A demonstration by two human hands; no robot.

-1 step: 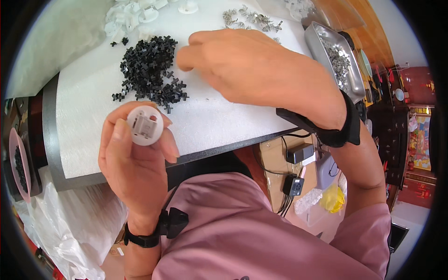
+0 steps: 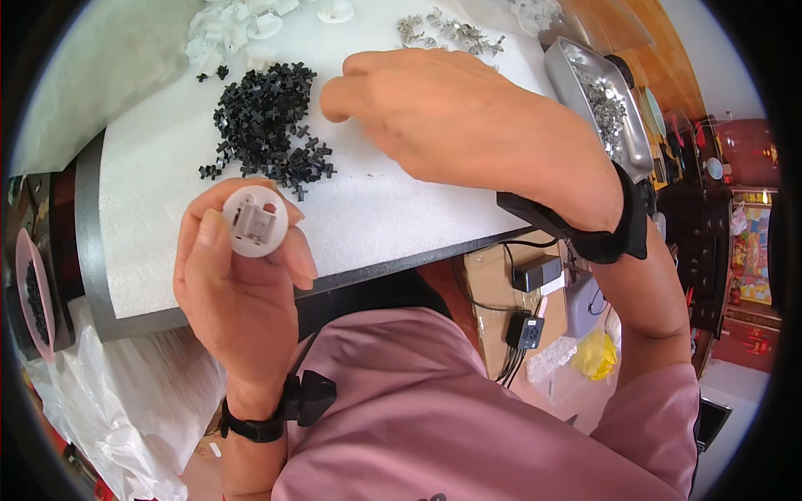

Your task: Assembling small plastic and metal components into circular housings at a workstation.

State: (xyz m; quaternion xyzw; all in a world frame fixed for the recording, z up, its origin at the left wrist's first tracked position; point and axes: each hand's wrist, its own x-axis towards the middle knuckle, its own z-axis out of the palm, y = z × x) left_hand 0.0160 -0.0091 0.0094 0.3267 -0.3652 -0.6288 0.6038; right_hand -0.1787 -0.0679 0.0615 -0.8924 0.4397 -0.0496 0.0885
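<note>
My left hand (image 2: 238, 275) holds a round white plastic part (image 2: 256, 222) between thumb and fingers, its recessed inner side facing up. Slots and a small reddish opening show in that side. Just beyond it lies a heap of small black cross-shaped pieces (image 2: 263, 113) on the white foam sheet (image 2: 401, 217). To the right of the heap, my right hand (image 2: 443, 113) hovers over the sheet with its fingers curled together. Its fingertips are mostly hidden, so anything pinched in them cannot be made out.
White plastic parts (image 2: 221, 33) are piled at the back left. Small metal clips (image 2: 459, 33) lie at the back, and a metal tray (image 2: 639, 150) of similar pieces stands at the right. Below the table edge, cables run to a black box (image 2: 525, 331).
My left hand and the white part have shifted very slightly left. My right hand's fingertips have moved a touch right and away from me.
</note>
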